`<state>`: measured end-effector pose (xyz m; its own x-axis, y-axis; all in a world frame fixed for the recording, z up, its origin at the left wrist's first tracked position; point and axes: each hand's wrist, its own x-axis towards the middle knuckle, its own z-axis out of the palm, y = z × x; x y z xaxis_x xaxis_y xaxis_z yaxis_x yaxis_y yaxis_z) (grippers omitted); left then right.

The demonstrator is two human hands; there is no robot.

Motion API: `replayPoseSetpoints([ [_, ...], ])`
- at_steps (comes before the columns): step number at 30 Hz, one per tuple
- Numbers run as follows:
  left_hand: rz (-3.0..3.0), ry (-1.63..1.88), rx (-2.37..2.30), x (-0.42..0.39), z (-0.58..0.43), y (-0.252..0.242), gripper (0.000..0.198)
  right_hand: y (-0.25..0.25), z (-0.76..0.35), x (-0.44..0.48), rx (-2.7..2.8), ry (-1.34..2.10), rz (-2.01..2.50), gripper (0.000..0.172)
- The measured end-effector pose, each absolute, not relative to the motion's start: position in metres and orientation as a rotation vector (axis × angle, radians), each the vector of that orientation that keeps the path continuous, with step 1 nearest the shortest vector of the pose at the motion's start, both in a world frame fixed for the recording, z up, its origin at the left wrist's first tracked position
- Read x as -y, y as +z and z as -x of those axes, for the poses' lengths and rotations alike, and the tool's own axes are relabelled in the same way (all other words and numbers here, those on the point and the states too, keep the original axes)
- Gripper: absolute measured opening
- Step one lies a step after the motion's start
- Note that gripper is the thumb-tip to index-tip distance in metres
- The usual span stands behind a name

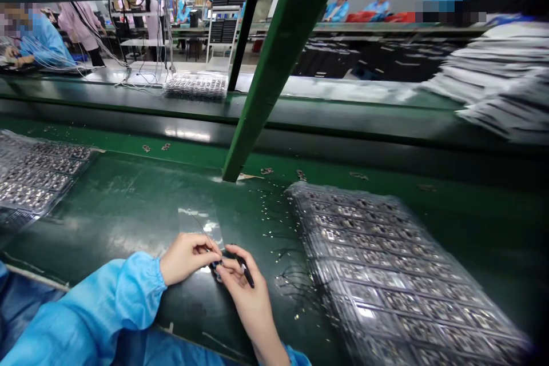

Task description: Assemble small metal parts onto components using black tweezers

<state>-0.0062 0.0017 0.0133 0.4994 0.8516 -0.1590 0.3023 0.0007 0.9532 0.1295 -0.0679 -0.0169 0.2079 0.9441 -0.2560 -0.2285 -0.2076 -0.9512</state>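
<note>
My left hand (189, 257) is closed in a pinch, its fingertips at a thin dark wire (201, 225) that rises to the upper left. Its fingertips meet those of my right hand (251, 291) over a small circuit board (217, 273), which is mostly covered by fingers. The right thumb and fingers grip the board's edge. A black pen-like tool (246, 272) lies across the same hand, tucked between its fingers; its exact kind I cannot make out. Under and behind the hands, a clear plastic sheet (189, 218) rests on the green bench.
Stacked clear trays (369, 274) of small boards stand at the right, another tray (38, 177) at the left. Short black wires (291, 266) lie beside the right stack. A slanted green post (268, 80) rises ahead. People in blue (47, 43) work beyond.
</note>
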Motion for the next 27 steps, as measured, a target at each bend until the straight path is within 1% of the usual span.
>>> replayPoseSetpoints([
  [6,-1.633,0.612,-1.058,0.0005,0.0070,0.0113,0.010,-0.0164,-0.1289,0.0691,0.790,1.258,1.341,0.043],
  [13,-1.807,0.746,-1.091,0.0041,0.0067,0.0112,0.009,-0.0179,-0.1301,0.0718,0.832,1.182,1.341,0.039],
  [18,-1.852,0.734,-1.039,0.0028,0.0087,0.0113,0.010,-0.0158,-0.1297,0.0722,0.840,1.189,1.315,0.040],
  [23,-1.917,0.698,-0.976,0.0055,0.0091,0.0137,0.010,-0.0129,-0.1304,0.0736,0.854,1.135,1.330,0.030],
  [27,-1.922,0.685,-0.999,0.0071,0.0077,0.0145,0.010,-0.0138,-0.1303,0.0734,0.886,1.075,1.357,0.028],
])
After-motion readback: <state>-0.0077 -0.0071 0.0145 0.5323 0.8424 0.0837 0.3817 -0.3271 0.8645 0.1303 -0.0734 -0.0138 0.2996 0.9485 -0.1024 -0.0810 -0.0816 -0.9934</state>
